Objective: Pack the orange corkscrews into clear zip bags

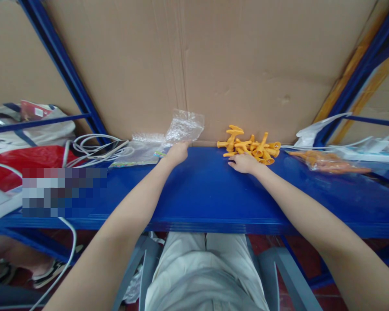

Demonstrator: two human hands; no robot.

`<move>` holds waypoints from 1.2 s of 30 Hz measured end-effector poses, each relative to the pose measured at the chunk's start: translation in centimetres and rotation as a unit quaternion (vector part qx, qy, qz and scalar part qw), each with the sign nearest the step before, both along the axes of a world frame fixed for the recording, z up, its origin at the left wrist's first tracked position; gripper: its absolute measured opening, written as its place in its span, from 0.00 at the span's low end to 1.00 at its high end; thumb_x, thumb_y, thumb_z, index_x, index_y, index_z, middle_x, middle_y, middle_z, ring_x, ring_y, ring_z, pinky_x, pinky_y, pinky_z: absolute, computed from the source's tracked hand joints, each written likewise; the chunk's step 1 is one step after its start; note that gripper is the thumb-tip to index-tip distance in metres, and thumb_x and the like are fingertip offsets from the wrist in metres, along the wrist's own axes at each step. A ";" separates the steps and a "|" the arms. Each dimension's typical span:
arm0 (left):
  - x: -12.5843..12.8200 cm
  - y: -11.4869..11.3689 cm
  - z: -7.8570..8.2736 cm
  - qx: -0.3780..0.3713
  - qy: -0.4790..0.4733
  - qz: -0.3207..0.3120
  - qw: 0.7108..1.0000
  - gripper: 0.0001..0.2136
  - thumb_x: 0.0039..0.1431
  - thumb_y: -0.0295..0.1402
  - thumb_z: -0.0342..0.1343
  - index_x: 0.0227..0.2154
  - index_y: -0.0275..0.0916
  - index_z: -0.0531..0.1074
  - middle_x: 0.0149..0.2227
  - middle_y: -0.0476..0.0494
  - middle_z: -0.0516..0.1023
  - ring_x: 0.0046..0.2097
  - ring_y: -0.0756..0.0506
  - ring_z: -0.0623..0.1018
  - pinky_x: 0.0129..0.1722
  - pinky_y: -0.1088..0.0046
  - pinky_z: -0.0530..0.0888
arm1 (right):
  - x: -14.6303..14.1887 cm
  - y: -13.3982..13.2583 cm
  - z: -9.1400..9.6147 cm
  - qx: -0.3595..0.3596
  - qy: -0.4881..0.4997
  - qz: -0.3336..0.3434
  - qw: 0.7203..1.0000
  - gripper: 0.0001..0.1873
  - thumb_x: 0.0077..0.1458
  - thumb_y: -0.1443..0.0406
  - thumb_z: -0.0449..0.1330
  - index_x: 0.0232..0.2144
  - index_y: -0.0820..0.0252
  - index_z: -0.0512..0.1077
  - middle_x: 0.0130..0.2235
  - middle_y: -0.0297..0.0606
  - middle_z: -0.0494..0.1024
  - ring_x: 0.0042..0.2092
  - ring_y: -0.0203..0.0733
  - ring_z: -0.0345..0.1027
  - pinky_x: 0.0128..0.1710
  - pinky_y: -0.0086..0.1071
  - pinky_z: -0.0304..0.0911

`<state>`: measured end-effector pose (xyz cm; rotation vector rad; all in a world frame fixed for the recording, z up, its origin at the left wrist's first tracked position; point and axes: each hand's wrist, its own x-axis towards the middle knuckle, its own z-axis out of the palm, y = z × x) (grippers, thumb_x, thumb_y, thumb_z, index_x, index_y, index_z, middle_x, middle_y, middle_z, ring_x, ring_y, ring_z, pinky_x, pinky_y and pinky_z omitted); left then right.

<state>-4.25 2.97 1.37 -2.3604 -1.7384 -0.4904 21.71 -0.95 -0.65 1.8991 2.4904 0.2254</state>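
My left hand (178, 152) pinches clear plastic bag (185, 126) at back of blue shelf (207, 190). My right hand (244, 163) spread flat, fingertips touching pile of orange plastic pegs (253, 147). Lifting one calls for closing on single stem.

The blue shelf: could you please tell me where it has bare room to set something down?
Bare: the front middle of the blue shelf, between the forearms, and the strip right of the right arm. Crowded: the back edge, where the left hand grips a clear bag and the right hand touches the orange parts; white cables left.
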 end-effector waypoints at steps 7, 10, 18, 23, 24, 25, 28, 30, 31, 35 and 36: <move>2.4 -0.1 -1.6 -0.125 0.050 -0.179 0.975 0.24 0.61 0.23 0.45 0.58 0.46 0.70 0.59 0.48 0.72 0.61 0.47 0.70 0.60 0.72 0.64 | 0.3 0.3 0.2 0.007 -0.011 -0.027 1.000 0.24 0.62 0.64 0.47 0.56 0.59 0.73 0.56 0.47 0.75 0.58 0.53 0.67 0.60 0.48 0.56; 2.3 0.1 -1.7 -0.159 0.043 -0.180 0.970 0.24 0.59 0.22 0.46 0.53 0.52 0.73 0.59 0.52 0.72 0.63 0.47 0.68 0.62 0.65 0.62 | 0.1 0.1 0.5 0.006 -0.018 -0.059 0.998 0.23 0.62 0.64 0.47 0.54 0.60 0.74 0.55 0.47 0.75 0.58 0.53 0.67 0.59 0.46 0.58; 0.6 1.2 -1.7 -0.135 0.090 -0.095 0.982 0.30 0.48 0.17 0.47 0.51 0.51 0.75 0.62 0.49 0.68 0.66 0.42 0.63 0.65 0.51 0.54 | 0.6 0.1 0.3 0.016 -0.002 -0.063 0.998 0.25 0.61 0.65 0.45 0.53 0.60 0.75 0.55 0.46 0.76 0.57 0.52 0.68 0.59 0.44 0.59; -0.1 1.7 -1.6 -0.126 0.095 -0.080 0.984 0.30 0.46 0.18 0.46 0.51 0.46 0.76 0.57 0.46 0.75 0.62 0.44 0.69 0.65 0.58 0.56 | 0.9 0.4 0.1 0.027 0.023 -0.061 0.997 0.26 0.61 0.67 0.43 0.52 0.59 0.76 0.55 0.43 0.76 0.57 0.52 0.68 0.59 0.43 0.60; -0.2 1.8 -1.6 -0.128 0.089 -0.078 0.985 0.30 0.46 0.18 0.46 0.51 0.45 0.76 0.56 0.46 0.75 0.61 0.44 0.71 0.65 0.60 0.56 | 0.9 0.5 0.1 0.027 0.031 -0.065 0.997 0.26 0.61 0.67 0.43 0.52 0.60 0.76 0.55 0.44 0.76 0.57 0.52 0.68 0.59 0.43 0.60; -0.3 1.9 -1.6 -0.130 0.078 -0.074 0.986 0.30 0.46 0.18 0.46 0.51 0.45 0.77 0.55 0.46 0.76 0.60 0.44 0.72 0.65 0.62 0.57 | 0.9 0.5 0.2 0.027 0.041 -0.066 0.997 0.26 0.61 0.67 0.44 0.53 0.61 0.76 0.55 0.45 0.75 0.57 0.52 0.69 0.59 0.42 0.60; -0.5 2.1 -1.6 -0.139 0.047 -0.072 0.987 0.29 0.45 0.19 0.46 0.49 0.44 0.78 0.52 0.48 0.78 0.58 0.45 0.74 0.65 0.63 0.58 | 0.9 0.5 0.3 0.031 0.081 -0.057 0.995 0.26 0.60 0.68 0.45 0.56 0.58 0.73 0.56 0.42 0.75 0.57 0.50 0.69 0.59 0.40 0.60; -0.6 2.2 -1.6 -0.142 0.039 -0.074 0.986 0.27 0.45 0.20 0.46 0.47 0.43 0.79 0.50 0.48 0.80 0.56 0.45 0.75 0.65 0.64 0.58 | 1.0 0.7 0.3 0.037 0.116 -0.043 0.992 0.27 0.60 0.69 0.45 0.57 0.57 0.72 0.56 0.39 0.75 0.57 0.48 0.69 0.59 0.39 0.60; -0.6 2.2 -1.6 -0.144 0.037 -0.073 0.986 0.27 0.45 0.20 0.46 0.46 0.42 0.79 0.50 0.47 0.80 0.56 0.46 0.76 0.64 0.66 0.60 | 1.0 0.8 0.3 0.039 0.138 -0.029 0.989 0.27 0.60 0.70 0.44 0.57 0.58 0.72 0.56 0.39 0.75 0.58 0.47 0.68 0.60 0.38 0.60; -0.5 2.3 -1.5 -0.148 0.018 -0.049 0.988 0.24 0.48 0.20 0.47 0.45 0.38 0.80 0.49 0.45 0.81 0.53 0.47 0.77 0.56 0.75 0.69 | 1.1 1.1 0.1 0.019 0.230 0.033 0.972 0.28 0.58 0.74 0.43 0.55 0.65 0.73 0.55 0.40 0.75 0.56 0.42 0.70 0.58 0.34 0.63; -0.5 2.2 -1.4 -0.147 0.013 -0.042 0.988 0.23 0.49 0.19 0.47 0.44 0.38 0.81 0.48 0.45 0.81 0.52 0.47 0.78 0.54 0.76 0.70 | 1.1 1.1 0.0 0.009 0.245 0.042 0.969 0.28 0.57 0.75 0.43 0.54 0.65 0.74 0.55 0.40 0.76 0.55 0.42 0.71 0.57 0.34 0.63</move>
